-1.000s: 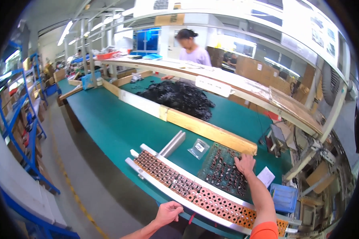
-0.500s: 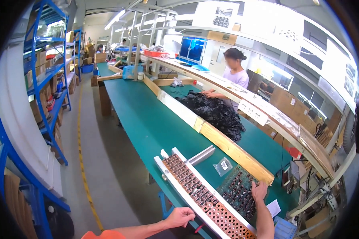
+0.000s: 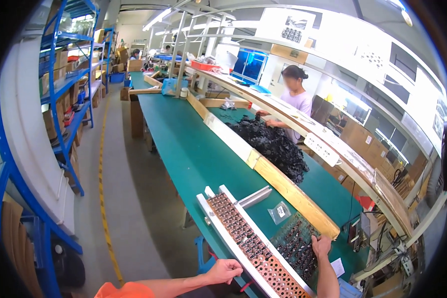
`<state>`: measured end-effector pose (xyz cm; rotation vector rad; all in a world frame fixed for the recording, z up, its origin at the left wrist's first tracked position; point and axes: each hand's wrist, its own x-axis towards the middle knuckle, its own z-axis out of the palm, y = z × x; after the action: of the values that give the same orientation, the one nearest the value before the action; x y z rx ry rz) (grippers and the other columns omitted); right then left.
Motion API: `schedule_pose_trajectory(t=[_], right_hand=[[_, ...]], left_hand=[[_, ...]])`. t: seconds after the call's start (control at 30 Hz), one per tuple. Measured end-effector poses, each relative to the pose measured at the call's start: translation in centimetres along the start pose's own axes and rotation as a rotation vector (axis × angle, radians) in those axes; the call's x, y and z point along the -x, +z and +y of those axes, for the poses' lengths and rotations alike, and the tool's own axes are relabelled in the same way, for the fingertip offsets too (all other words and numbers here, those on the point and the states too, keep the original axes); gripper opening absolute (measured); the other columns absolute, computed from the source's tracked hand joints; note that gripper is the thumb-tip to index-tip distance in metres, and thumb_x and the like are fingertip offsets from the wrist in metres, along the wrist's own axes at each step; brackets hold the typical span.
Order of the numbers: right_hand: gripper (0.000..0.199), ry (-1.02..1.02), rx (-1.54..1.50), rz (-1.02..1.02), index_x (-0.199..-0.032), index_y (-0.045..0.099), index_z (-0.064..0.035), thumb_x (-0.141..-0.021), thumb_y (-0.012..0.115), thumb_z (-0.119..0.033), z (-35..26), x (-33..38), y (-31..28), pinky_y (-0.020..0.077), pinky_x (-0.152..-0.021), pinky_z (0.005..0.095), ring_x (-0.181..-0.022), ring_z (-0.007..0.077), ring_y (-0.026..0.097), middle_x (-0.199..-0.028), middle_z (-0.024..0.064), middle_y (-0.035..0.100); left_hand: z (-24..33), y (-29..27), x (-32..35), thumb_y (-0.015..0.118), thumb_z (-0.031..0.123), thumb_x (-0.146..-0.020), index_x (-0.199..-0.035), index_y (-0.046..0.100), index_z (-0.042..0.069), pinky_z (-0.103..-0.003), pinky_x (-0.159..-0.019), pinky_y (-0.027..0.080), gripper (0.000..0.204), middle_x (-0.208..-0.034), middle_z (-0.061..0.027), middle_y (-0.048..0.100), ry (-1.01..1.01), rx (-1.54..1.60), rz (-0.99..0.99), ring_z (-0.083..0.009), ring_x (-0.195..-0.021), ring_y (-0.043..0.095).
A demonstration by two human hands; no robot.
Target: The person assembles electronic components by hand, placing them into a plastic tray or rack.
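Observation:
My left hand is closed, its fingers curled together beside the near white rail of a long frame. Anything inside those fingers is too small or hidden. Within the frame lies a copper-coloured panel with round holes; its far stretch carries rows of small dark parts. My right hand reaches over the right side of a spread of small dark metallic parts on a clear sheet, close to the end of a wooden bar. Its fingertips are hidden, so their grip does not show.
A small clear bag with a white label lies on the green table. Across the wooden divider a person handles a heap of black pieces. Blue shelving stands left; a blue bin sits lower right.
My right hand has shifted slightly at the edge of the small parts. My left hand stays curled by the rail. The person opposite has lifted a hand from the black heap. The view has tilted a little.

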<state>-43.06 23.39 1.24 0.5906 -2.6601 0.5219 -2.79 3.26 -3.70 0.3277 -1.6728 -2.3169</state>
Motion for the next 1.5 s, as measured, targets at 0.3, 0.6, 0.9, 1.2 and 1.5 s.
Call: schedule_pose_trajectory(t=[0.3,0.6,0.9,1.2,1.5], right_hand=[[0.027,0.002,-0.04,0.026,-0.072,0.066,-0.0038,-0.075,0.074,-0.03,-1.3,1.2,-0.2,0.0461,-0.083,0.0493,-0.09,0.0371,0.06,-0.083,0.0181,0.066],[0.036,0.011,0.0,0.015,-0.096,0.067,-0.0033,-0.081,0.067,-0.036,0.8,1.2,1.3,0.0429,-0.091,0.0481,-0.103,0.037,0.054,-0.102,0.0184,0.065],[0.042,-0.18,0.045,-0.052,-0.097,0.066,-0.0028,-0.081,0.068,-0.041,-1.0,3.2,-2.0,0.0439,-0.092,0.0461,-0.104,0.037,0.054,-0.102,0.0187,0.059],[0.041,0.02,0.038,-0.054,-0.1,0.061,-0.0024,-0.081,0.068,-0.039,-1.7,3.7,-2.1,0.045,-0.09,0.0459,-0.103,0.0365,0.054,-0.103,0.0185,0.059],[0.033,-0.02,0.011,-0.076,-0.094,0.062,-0.0036,-0.078,0.062,-0.033,-0.5,4.0,-2.5,0.0453,-0.089,0.0464,-0.1,0.0377,0.056,-0.098,0.0197,0.063]], left_hand=[[-0.2,-0.1,-0.2,0.065,0.01,-0.091,-0.092,0.064,-0.001,-0.021,-0.041,0.042,0.011,-0.078,-0.0052,0.067,-0.017,0.003,0.002,-0.0071,-0.047,0.056],[0.1,0.1,-0.1,0.065,0.011,-0.091,-0.093,0.065,-0.001,-0.021,-0.041,0.041,0.012,-0.078,-0.0045,0.067,-0.008,0.002,-0.004,-0.0068,-0.047,0.055],[-0.4,-0.1,-0.2,0.064,0.01,-0.092,-0.093,0.064,-0.001,-0.022,-0.039,0.041,0.011,-0.077,-0.0052,0.067,0.045,0.009,-0.001,-0.0073,-0.045,0.055],[-0.5,-0.1,-0.4,0.064,0.01,-0.091,-0.093,0.064,-0.002,-0.022,-0.039,0.041,0.012,-0.077,-0.0056,0.067,0.038,0.004,0.001,-0.0077,-0.045,0.055],[-0.6,0.2,-0.3,0.063,0.011,-0.092,-0.092,0.064,-0.002,-0.022,-0.04,0.042,0.013,-0.076,-0.0049,0.067,0.043,0.025,-0.011,-0.0077,-0.045,0.055]])
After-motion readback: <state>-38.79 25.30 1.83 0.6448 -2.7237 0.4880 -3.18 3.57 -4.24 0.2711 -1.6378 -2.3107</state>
